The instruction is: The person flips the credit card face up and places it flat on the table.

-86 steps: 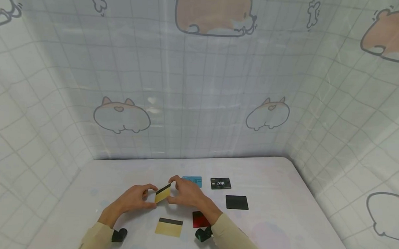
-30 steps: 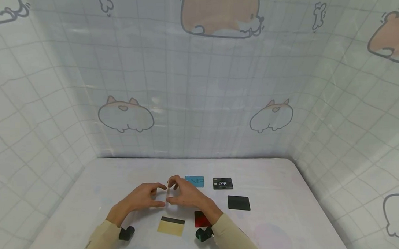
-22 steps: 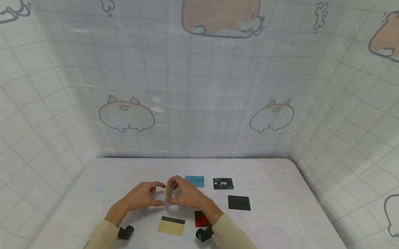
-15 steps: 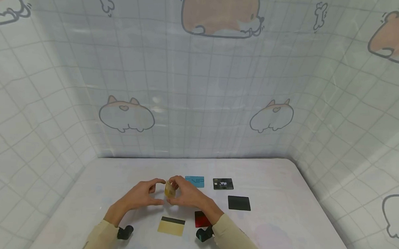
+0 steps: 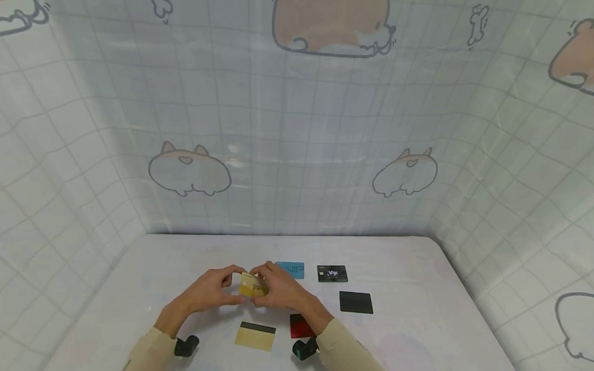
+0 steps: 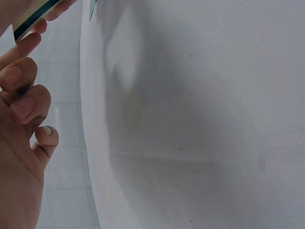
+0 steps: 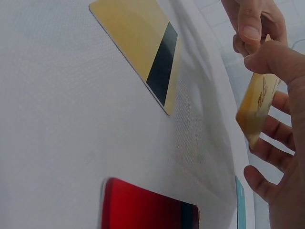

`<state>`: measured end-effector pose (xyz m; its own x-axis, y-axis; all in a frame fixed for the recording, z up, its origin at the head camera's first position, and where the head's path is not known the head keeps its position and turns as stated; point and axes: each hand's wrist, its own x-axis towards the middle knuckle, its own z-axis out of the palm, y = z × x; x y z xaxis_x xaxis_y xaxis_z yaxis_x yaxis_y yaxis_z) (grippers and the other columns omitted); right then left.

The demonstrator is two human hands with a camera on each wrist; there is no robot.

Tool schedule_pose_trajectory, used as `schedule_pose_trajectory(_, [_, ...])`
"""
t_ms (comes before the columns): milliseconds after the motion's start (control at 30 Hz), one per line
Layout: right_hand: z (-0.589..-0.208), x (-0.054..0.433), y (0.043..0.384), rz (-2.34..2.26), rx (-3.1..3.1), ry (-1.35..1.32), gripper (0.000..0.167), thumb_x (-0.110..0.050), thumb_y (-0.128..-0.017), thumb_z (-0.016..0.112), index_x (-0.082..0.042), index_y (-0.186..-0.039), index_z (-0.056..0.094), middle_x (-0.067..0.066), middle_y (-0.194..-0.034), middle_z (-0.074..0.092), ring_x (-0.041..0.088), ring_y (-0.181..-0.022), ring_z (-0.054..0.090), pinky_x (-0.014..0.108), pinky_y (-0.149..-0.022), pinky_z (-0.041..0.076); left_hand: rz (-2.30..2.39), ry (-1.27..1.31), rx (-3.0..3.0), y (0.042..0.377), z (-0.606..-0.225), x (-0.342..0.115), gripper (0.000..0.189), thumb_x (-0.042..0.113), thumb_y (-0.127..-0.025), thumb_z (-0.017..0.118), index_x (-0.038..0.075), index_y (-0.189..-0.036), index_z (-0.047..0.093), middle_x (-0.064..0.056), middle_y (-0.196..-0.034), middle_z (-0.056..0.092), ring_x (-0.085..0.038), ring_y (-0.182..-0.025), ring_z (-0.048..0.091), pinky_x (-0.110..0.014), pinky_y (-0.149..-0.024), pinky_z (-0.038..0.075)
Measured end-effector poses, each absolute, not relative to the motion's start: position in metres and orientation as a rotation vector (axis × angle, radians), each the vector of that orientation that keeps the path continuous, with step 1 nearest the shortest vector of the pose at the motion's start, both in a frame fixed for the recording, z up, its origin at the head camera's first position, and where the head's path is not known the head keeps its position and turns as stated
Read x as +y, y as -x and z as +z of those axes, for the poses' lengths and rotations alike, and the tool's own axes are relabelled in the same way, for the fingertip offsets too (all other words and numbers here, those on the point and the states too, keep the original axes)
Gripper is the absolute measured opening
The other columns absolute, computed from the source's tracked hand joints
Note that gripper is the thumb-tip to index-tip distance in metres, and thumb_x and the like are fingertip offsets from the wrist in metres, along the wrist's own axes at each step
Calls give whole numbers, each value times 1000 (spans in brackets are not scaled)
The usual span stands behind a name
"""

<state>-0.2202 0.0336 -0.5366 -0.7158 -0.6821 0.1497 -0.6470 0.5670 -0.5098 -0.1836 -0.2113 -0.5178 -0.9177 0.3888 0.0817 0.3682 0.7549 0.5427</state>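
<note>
A gold card (image 5: 252, 286) is held up off the table between both hands, its printed face toward the head camera. My right hand (image 5: 279, 287) grips its right side between thumb and fingers. At its left side, the thumb and index finger of my left hand (image 5: 207, 290) hold the edge. In the left wrist view the dark stripe on the card's back shows above the left hand (image 6: 21, 124). The right wrist view shows the card (image 7: 259, 107) tilted, the right thumb across its upper end. Below the hands lies a second gold card (image 5: 255, 336), stripe side up.
A red card (image 5: 300, 326) lies partly under the right forearm. Farther back are a blue VIP card (image 5: 292, 270), partly behind the right hand, and a black Vip card (image 5: 332, 273). A plain black card (image 5: 356, 302) lies right of them on the white tabletop (image 5: 419, 323).
The held gold card has been turned between the fingers, from its striped back through edge-on to its printed face. Both hands stay nearly in place; the cards on the table lie as before.
</note>
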Motion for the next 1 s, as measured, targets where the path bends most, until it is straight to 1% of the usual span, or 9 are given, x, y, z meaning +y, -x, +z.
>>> schedule_pose_trajectory(233, [-535,32,219,-791,2769,1200,58,-50,-83,74,-27,-134,59,-10,-114,53,4,-100,46,21,-86,42,919,-646,2886,183,-516,-212,66,60,-76,81,30,-131,58,-1,-71,48,-3,-59,35,-23,-57,32])
schedule_pose_trajectory(367, [-535,32,220,-764,2784,1213,57,-49,-84,74,-27,-134,59,-10,-113,52,4,-99,45,22,-85,41,920,-642,2878,184,-516,-213,64,56,-77,82,30,-130,58,1,-70,46,-3,-59,34,-23,-56,32])
schedule_pose_trajectory(467, [-534,32,221,-733,2794,1219,58,-50,-84,73,-27,-135,58,-10,-113,52,5,-98,45,23,-85,41,907,-631,2879,185,-516,-213,62,56,-77,82,31,-129,59,4,-70,44,-3,-59,34,-23,-57,32])
schedule_pose_trajectory(633, [-533,32,221,-695,2811,1220,57,-52,-85,72,-28,-135,58,-9,-115,53,7,-99,42,24,-84,40,902,-629,2887,187,-517,-216,59,56,-77,82,31,-126,61,7,-69,43,-3,-59,35,-23,-57,33])
schedule_pose_trajectory(767, [-534,33,221,-676,2826,1206,57,-54,-85,71,-29,-135,57,-9,-117,53,8,-101,41,27,-87,40,920,-612,2878,187,-518,-219,57,51,-78,83,29,-126,61,7,-69,42,-4,-59,36,-23,-56,34])
schedule_pose_trajectory(867, [-533,34,221,-693,2833,1199,57,-53,-84,72,-27,-133,58,-8,-117,54,10,-102,42,30,-90,42,924,-593,2883,186,-519,-222,56,47,-79,84,28,-127,61,8,-69,41,-4,-58,36,-23,-56,33])
schedule_pose_trajectory(1000, [-534,36,222,-704,2843,1167,56,-52,-83,74,-26,-131,60,-7,-116,55,10,-101,42,31,-90,42,923,-578,2895,186,-519,-225,54,45,-79,84,30,-126,61,8,-69,40,-4,-58,36,-23,-56,33])
